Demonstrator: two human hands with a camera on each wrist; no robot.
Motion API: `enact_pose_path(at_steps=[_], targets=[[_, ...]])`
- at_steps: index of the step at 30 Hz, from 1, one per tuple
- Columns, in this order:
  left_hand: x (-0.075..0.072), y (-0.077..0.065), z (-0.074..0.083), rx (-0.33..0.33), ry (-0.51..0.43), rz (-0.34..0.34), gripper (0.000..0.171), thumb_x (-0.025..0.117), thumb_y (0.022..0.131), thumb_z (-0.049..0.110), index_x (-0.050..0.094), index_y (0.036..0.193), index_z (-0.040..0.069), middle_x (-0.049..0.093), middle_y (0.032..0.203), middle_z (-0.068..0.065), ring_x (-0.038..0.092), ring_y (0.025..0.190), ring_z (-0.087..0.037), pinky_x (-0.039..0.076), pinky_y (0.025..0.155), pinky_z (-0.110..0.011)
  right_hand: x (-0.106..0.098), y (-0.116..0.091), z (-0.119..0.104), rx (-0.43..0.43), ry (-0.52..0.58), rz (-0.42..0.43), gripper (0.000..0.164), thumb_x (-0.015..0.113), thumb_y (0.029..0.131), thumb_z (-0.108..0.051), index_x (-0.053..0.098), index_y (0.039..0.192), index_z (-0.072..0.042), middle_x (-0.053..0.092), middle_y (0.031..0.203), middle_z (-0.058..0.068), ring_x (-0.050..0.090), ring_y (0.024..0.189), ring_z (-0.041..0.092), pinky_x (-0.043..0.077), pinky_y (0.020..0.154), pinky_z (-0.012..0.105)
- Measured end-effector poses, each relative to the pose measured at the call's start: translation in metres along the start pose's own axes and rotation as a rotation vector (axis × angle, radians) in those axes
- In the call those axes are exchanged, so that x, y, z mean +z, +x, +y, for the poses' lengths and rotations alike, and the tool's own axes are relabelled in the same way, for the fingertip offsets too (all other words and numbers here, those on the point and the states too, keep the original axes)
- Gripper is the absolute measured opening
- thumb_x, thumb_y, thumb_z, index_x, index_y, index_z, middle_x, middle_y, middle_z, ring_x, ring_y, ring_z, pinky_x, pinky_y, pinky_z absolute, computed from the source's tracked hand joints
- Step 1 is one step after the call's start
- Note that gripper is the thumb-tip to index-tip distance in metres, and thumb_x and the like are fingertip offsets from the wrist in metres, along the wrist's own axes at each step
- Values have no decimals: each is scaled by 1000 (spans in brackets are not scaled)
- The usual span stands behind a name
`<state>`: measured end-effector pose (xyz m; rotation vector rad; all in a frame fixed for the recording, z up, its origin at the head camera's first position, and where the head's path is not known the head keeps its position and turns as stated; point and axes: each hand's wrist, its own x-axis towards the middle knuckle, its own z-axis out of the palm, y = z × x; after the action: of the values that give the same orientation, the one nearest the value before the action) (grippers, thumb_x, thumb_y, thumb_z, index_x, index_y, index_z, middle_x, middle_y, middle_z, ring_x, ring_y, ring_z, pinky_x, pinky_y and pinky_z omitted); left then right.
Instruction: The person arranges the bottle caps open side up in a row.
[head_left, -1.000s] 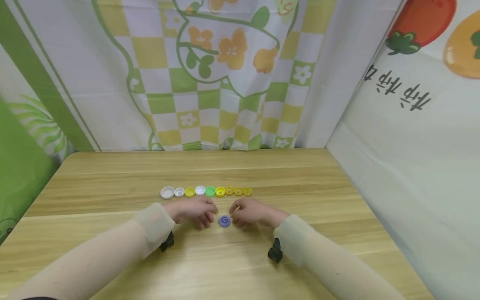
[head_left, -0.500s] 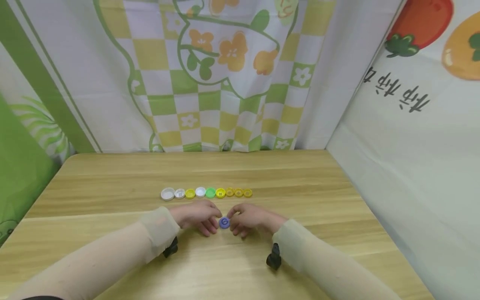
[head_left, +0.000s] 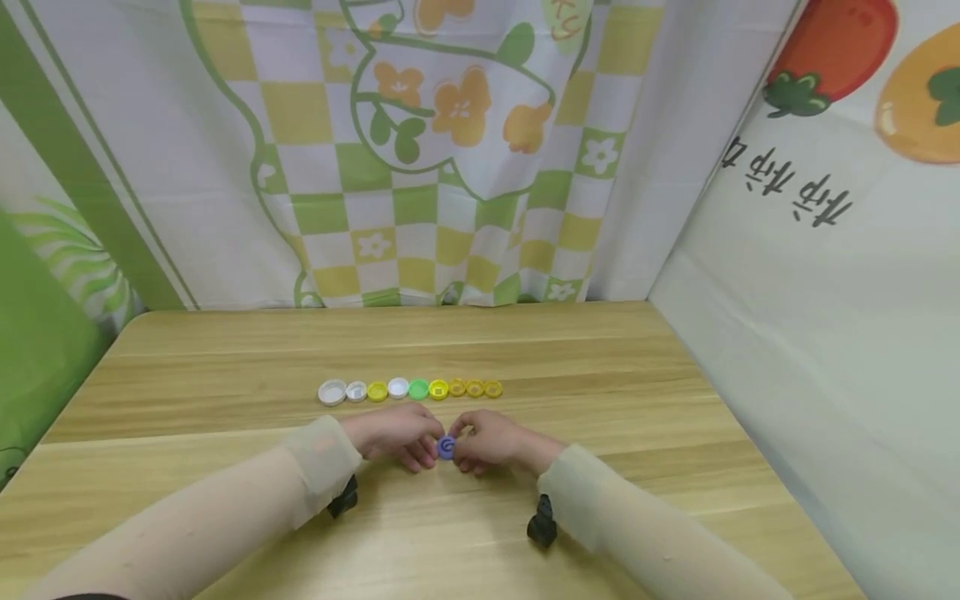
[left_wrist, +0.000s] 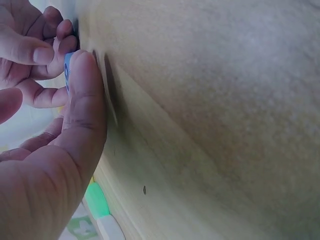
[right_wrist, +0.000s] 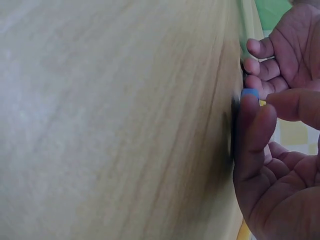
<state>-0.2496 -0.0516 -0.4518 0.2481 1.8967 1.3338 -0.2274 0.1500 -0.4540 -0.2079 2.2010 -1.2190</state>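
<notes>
A small round purple bottle cap (head_left: pixel 446 447) with a dark curved mark lies between the two hands near the middle of the table. My right hand (head_left: pixel 487 441) pinches its right side and covers part of it. From the other side, the curled fingers of my left hand (head_left: pixel 400 434) come close to it; whether they touch is hard to tell. In the left wrist view a left digit hides much of the cap (left_wrist: pixel 67 67). Only a blue-looking edge of the cap (right_wrist: pixel 249 92) shows above the right fingertips in the right wrist view.
Behind the hands, several caps stand in a straight row: a large white one (head_left: pixel 332 392) at the left end, a green one (head_left: pixel 418 389) mid-row, an amber one (head_left: pixel 492 389) at the right end. A patterned curtain (head_left: pixel 450 208) hangs along the wooden table's (head_left: pixel 585 333) far edge.
Both hands have closed in on the purple cap from either side. The right fingers now overlap its right side, where earlier a gap showed. The row of caps stays as it was.
</notes>
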Motion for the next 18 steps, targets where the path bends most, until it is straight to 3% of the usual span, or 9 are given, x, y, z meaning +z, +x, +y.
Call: enact_pose_path(at_steps=[7,11,18], targets=[[-2,1,2,16,-65,-9,23,51,103,10,60,115,-7,64,91,-11,64,76,-17,56,65,-25,-2,0,0,-44,-69,46,30,74,87,-2,61,114,-5,69,82,3,57,66,14,46,57,24],[-3,2,5,30,-103,-28,22,50,103,10,59,114,-7,63,89,-9,62,75,-15,54,64,-23,-3,0,2,-79,-119,84,26,75,89,-1,61,111,-6,63,76,2,52,59,12,42,52,22],[-7,7,12,62,-59,-4,23,50,105,12,63,110,-6,62,88,-8,61,76,-15,54,64,-24,-13,2,7,-125,-115,99,29,77,91,-8,61,115,-5,64,83,4,55,68,14,45,60,26]])
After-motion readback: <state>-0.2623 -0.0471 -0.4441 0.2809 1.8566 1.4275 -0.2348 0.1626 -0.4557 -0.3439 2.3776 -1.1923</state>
